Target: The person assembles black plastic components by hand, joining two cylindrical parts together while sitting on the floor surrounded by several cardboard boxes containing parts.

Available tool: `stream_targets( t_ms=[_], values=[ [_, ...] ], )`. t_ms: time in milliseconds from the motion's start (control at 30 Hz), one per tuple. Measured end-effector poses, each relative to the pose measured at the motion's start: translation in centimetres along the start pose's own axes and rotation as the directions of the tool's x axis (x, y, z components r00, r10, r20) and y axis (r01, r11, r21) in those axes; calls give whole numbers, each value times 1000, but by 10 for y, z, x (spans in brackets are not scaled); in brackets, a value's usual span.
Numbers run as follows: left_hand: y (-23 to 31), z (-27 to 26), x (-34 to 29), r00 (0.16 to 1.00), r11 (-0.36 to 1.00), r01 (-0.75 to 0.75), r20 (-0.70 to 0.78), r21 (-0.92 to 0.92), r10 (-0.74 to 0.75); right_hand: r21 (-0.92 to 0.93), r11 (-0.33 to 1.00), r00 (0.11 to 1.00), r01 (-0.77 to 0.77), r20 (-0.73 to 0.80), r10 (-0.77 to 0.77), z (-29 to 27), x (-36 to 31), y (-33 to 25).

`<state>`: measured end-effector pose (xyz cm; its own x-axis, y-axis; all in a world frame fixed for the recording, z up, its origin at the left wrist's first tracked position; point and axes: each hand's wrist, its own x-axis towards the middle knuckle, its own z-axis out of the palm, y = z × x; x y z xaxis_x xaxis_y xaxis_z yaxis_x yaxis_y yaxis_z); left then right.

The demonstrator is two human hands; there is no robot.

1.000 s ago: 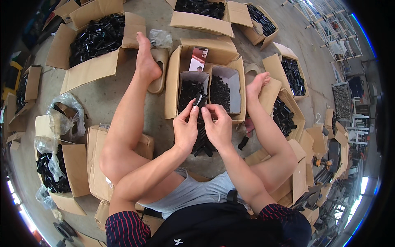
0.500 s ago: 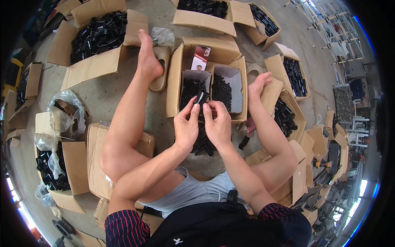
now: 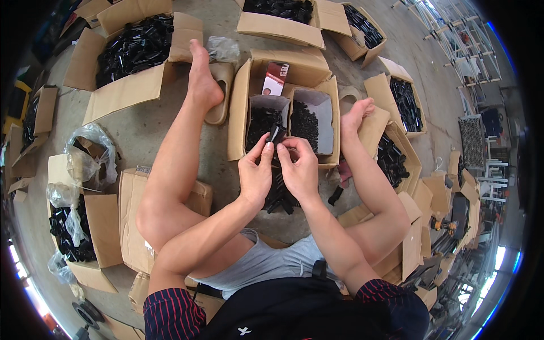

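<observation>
Black plastic part (image 3: 276, 134), seen in the head view, is held up over the near edge of an open carton (image 3: 239, 116) on the floor (image 3: 220, 164), in front of its left inner box (image 3: 274, 102). Thumb and forefinger of the left hand (image 3: 254, 173) pinch it. Fingertips of the right hand (image 3: 299, 170) are drawn in against its near end; whether they grip it or a smaller piece, I cannot tell.

Carton walls rise on both sides of the two inner boxes, and both hands lie on the near side of them, just apart at the wrists. Bare floor runs between the carton's left wall and the left leg (image 3: 173, 170); at its right wall the gap is tighter, with the right foot (image 3: 355, 115) close by. Past the near edge, a pile of black parts (image 3: 280, 198) lies on the floor, partly hidden by the hands.

Counted: one part held; one loose part (image 3: 336, 196) on the floor right of the pile; two inner boxes, the left and the right one (image 3: 324, 122), each with small black pieces too many to count; one red-and-white package (image 3: 275, 78) at the carton's far edge; two sandals, one beside the left foot (image 3: 217, 115), one by the right (image 3: 349, 94).
</observation>
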<state>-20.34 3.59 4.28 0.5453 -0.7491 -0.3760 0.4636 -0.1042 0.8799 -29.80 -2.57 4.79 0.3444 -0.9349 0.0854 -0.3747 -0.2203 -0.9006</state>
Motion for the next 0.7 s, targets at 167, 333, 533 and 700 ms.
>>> stream_targets(
  t_ms=[167,333,533,700],
  values=[
    [1,1,-1,1000,998,13,19,-62,-12,86,989,993,-118,40,114,-7,-1,-11],
    [1,-3,4,984,983,155,102,-102,-145,256,892,885,-373,387,259,-29,-3,-3],
    [27,-4,2,790,898,440,480,-13,-381,309,868,917,-388,225,330,-67,7,-4],
    [14,-7,1,669,868,491,673,-81,-316,308,863,913,-400,211,348,-94,15,-17]
  ],
)
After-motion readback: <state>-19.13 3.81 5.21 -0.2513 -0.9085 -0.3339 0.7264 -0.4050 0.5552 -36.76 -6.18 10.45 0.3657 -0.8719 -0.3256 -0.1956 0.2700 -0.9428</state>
